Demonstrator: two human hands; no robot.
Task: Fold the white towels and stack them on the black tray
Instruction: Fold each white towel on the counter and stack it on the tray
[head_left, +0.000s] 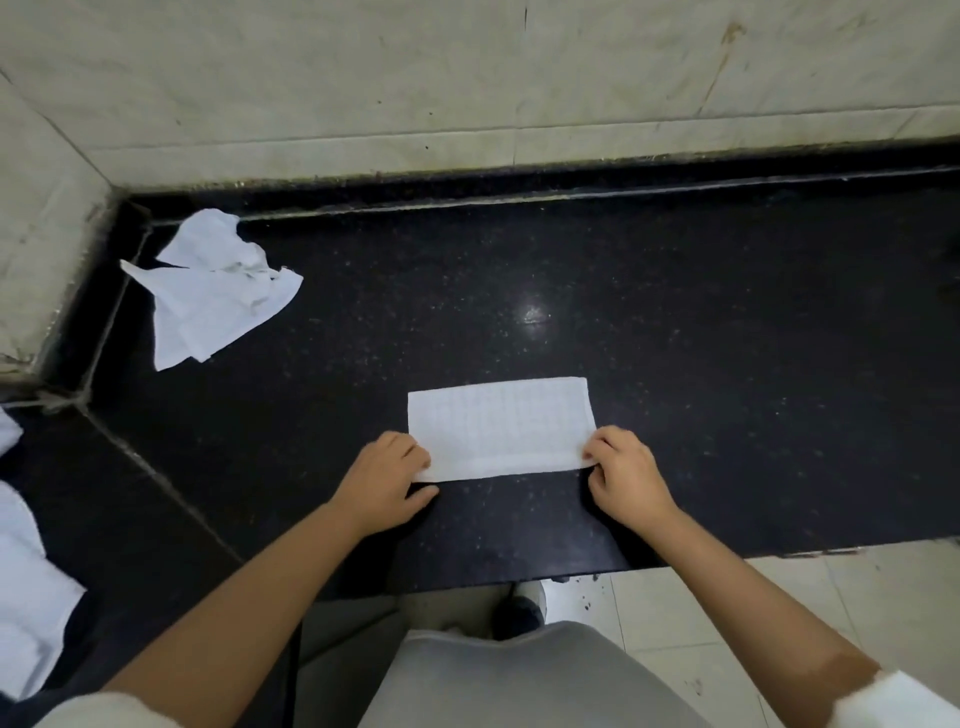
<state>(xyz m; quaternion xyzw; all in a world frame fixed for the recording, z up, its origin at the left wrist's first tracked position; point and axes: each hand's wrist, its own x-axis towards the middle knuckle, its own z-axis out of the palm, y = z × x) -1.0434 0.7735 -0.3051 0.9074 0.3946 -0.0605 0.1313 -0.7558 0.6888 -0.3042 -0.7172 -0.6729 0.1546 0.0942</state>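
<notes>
White towel (501, 423), folded once, lies flat on the counter (727, 364) near its front edge. Left hand (387, 483) and right hand (626, 478) each pinch a near corner. Risk: uneven lift would skew the layers. Tray not in view.

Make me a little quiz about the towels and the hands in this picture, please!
1. True or false: the towel in front of the person is crumpled into a ball.
2. Which corners of that towel do the left hand and the right hand pinch: A) the near ones, B) the far ones?
3. Where does the crumpled towel lie on the black counter?

Key
1. False: it lies flat, folded into a neat rectangle.
2. A.
3. At the far left, near the corner of the wall, apart from the folded one.
</notes>
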